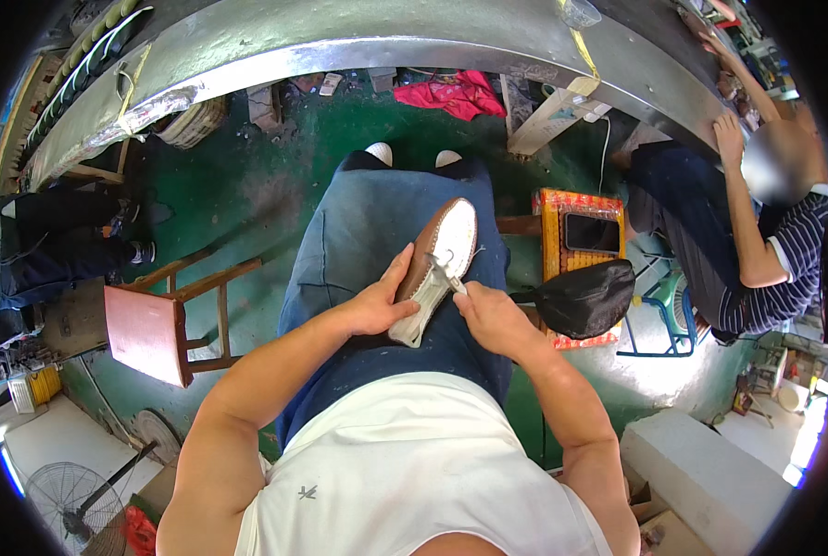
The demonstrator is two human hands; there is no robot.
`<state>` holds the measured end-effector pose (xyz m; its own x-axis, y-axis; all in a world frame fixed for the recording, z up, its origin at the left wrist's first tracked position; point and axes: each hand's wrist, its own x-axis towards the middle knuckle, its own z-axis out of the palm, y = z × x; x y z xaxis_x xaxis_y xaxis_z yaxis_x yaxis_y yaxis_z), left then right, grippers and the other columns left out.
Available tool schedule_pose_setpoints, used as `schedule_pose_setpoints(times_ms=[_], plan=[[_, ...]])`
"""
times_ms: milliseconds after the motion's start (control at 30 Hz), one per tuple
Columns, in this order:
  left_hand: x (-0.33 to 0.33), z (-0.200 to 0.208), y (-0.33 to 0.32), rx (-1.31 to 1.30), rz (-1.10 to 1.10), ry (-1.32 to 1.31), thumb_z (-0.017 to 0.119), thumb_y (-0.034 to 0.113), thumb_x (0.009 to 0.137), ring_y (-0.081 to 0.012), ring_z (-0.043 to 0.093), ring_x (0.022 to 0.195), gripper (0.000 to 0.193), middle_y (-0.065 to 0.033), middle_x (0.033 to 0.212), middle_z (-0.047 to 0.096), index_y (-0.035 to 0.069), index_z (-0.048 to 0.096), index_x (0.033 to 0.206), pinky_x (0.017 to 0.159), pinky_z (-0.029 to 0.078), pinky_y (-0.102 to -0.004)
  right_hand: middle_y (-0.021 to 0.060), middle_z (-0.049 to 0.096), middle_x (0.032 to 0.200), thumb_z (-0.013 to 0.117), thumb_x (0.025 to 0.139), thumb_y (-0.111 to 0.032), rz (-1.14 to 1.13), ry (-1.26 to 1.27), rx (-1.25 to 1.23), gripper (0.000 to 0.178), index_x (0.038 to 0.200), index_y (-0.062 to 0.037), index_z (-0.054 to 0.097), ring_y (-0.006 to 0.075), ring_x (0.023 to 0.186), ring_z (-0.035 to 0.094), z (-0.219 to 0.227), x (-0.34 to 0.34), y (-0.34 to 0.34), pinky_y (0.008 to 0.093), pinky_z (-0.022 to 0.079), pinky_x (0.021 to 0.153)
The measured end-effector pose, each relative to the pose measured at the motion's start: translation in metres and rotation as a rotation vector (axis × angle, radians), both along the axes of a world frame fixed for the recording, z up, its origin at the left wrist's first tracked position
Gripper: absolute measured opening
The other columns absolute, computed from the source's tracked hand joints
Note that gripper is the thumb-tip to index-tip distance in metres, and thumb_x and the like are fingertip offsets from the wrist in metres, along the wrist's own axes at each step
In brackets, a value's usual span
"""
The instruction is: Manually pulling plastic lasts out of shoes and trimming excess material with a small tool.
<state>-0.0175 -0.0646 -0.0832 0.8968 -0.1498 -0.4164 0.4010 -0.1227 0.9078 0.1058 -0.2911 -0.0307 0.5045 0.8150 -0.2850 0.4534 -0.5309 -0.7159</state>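
Observation:
On my lap, over a blue denim apron (363, 208), lies a brown and white moccasin-style shoe (453, 232) with stitching round its toe. Its toe points away from me, and a pale lining shows at the heel end. My left hand (382, 301) grips the shoe's left side near the heel, thumb on the pale part. In my closed right hand (495, 320) is a small metal hand tool (445, 272), whose head touches the shoe's upper around the middle. The exact kind of tool cannot be made out.
A metal-edged workbench (358, 56) curves across the far side. A wooden stool (150, 334) stands left. At right, a black bag (585, 298) and a phone (592, 233) lie on an orange seat (555, 255). A person in a striped shirt (784, 278) sits beyond.

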Motion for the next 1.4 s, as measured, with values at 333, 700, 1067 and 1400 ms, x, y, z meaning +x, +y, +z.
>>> schedule_pose_setpoints(times_ms=[333,700,1067,1400], plan=[[0.048,0.05,-0.012,0.519,-0.081,0.197,0.083,0.041,0.075,-0.0453,0.032,0.147,0.123,-0.0342,0.155,0.032,-0.012,0.007,0.156,0.12,0.031,-0.0477,0.0078,0.066,0.09,0.037,0.111,-0.034,-0.7,0.794,0.306,0.041,0.112,-0.0001,0.06,0.0177,0.072,0.066,-0.058,-0.011,-0.047,0.0304,0.054,0.066],[0.153,0.148,0.052,-0.928,0.558,-0.157,0.047,0.059,0.102,-0.0347,0.062,0.122,0.069,-0.0181,0.138,0.059,0.009,0.044,0.149,0.099,0.053,-0.0517,0.0108,0.071,0.088,0.059,0.103,-0.031,-0.418,0.566,0.035,0.031,0.102,-0.0011,0.064,0.0179,0.075,0.07,-0.039,0.024,-0.043,0.0344,0.053,0.059],[0.273,0.174,0.088,-1.175,0.686,-0.112,0.027,0.064,0.105,-0.0404,0.065,0.112,0.07,-0.0208,0.125,0.065,0.009,0.052,0.14,0.087,0.057,-0.0511,0.024,0.064,0.108,0.068,0.095,-0.026,-0.528,-0.793,0.09,0.034,0.116,-0.0015,0.061,0.0458,0.102,0.06,0.095,0.3,-0.014,0.0508,0.048,0.089],[0.365,0.16,0.117,-1.101,0.6,-0.13,0.033,0.067,0.102,-0.0397,0.066,0.109,0.069,-0.0194,0.123,0.066,0.012,0.055,0.139,0.084,0.057,-0.0488,0.0205,0.064,0.113,0.062,0.096,-0.039,-0.691,-1.004,-0.223,0.042,0.117,-0.0033,0.064,0.0414,0.108,0.061,0.076,0.476,-0.007,0.0507,0.048,0.093]])
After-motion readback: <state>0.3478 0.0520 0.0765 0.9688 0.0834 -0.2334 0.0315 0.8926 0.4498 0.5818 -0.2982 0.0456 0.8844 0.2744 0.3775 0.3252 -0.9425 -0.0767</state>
